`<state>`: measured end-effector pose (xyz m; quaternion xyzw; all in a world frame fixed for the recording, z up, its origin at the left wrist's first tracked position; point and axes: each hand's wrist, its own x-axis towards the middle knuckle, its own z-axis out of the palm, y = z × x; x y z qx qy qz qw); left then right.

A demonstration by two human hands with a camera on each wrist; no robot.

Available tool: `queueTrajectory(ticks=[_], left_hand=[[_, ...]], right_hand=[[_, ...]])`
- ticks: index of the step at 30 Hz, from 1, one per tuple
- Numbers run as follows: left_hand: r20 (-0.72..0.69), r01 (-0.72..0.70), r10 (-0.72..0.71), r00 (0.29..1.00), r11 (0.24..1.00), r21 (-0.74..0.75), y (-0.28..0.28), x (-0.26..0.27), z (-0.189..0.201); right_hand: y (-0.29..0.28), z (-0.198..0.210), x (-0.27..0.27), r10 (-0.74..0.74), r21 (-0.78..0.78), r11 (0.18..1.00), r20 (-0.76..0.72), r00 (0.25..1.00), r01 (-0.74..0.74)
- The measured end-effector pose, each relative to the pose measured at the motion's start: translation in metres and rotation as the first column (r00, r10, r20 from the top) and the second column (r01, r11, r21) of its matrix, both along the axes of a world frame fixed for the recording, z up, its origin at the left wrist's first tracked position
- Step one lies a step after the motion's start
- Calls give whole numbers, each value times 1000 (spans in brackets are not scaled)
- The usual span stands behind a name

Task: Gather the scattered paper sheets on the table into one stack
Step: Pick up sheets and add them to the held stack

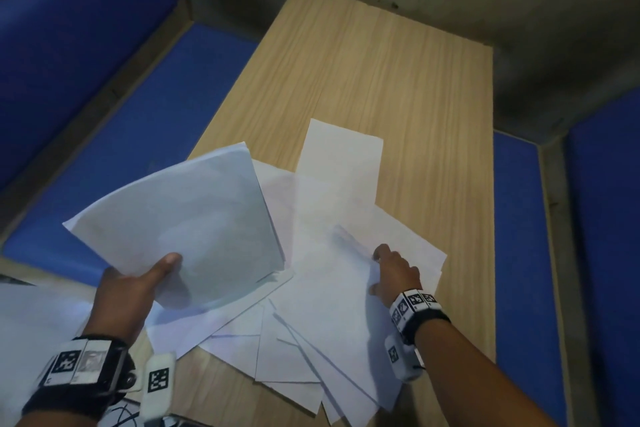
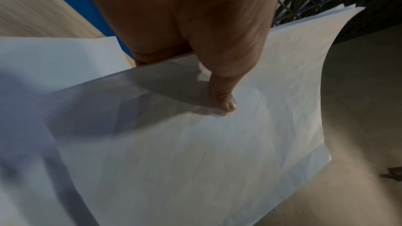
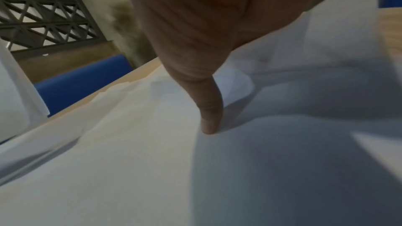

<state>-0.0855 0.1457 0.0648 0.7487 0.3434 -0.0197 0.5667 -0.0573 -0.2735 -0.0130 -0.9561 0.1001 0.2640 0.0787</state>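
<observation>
Sheets [image 1: 194, 218] pinched in left hand [image 1: 128, 291]; right hand [image 1: 394, 270] atop scattered papers [image 1: 322, 288].

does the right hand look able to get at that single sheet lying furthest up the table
Probably yes. The far sheet lies flat on the table just beyond the right hand, with nothing over its upper part. That hand is pinching a nearer sheet, though, so it would carry or drop that first.
</observation>
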Motion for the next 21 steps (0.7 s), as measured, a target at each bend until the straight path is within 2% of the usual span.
queueTrajectory(ticks=[2,5,7,11,15,19,21], left_hand=[[1,3,-3,1000,1000,-8,-2,1,0],[28,-2,3,1000,1000,-19,-12,6,11],[47,-5,6,999,1000,-23,-20,10,22],[67,29,-25,997,998,-61,-20,23,20],[94,94,-83,992,988,-124,-25,31,-1],[15,242,-245,970,946,-215,-41,32,-29],[-12,270,-284,959,923,-274,-54,30,-38]], right_hand=[[-4,-2,1,-49,63,997,-14,999,49],[-10,8,4,3,81,997,-32,999,-1],[-16,24,6,34,174,984,-26,999,-29],[-34,68,5,95,317,941,87,992,-118],[-44,112,1,-82,521,854,170,982,-19],[-41,133,0,-262,633,768,173,949,97],[-35,140,2,-343,689,712,174,923,135]])
